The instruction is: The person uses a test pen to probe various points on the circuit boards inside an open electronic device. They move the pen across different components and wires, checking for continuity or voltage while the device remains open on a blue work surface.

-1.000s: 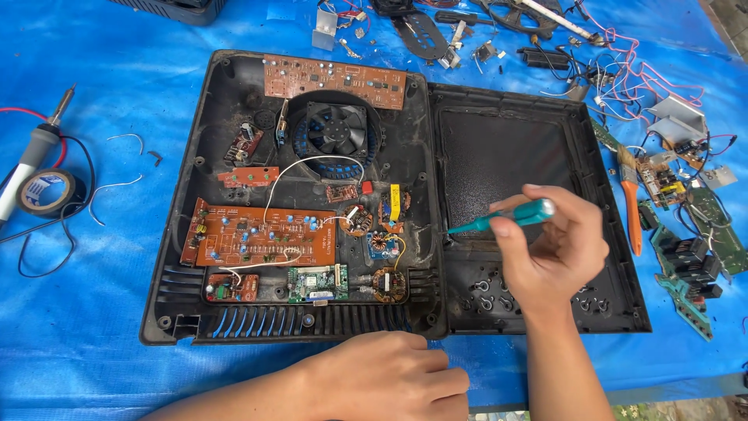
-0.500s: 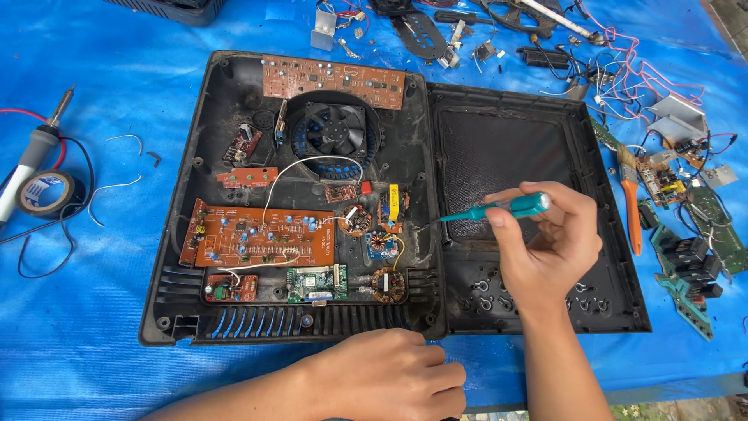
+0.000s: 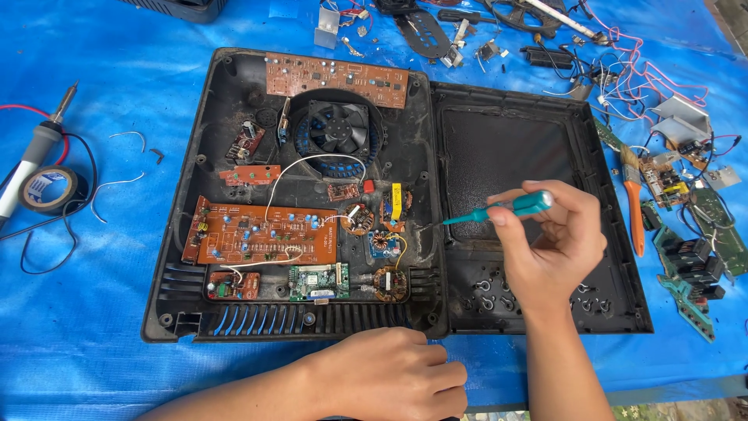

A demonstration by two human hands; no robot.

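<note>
Right hand (image 3: 555, 245) grip clamped on teal screwdriver (image 3: 499, 209), tip at casing (image 3: 304, 195) edge; left hand (image 3: 389, 378) fisted, empty.

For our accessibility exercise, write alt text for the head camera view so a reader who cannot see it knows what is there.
A person's right hand holds a teal screwdriver, tip toward the coils in an opened black appliance casing holding orange circuit boards and a fan. The left hand rests at its front edge. It lies on a blue tarp among loose parts.
</note>
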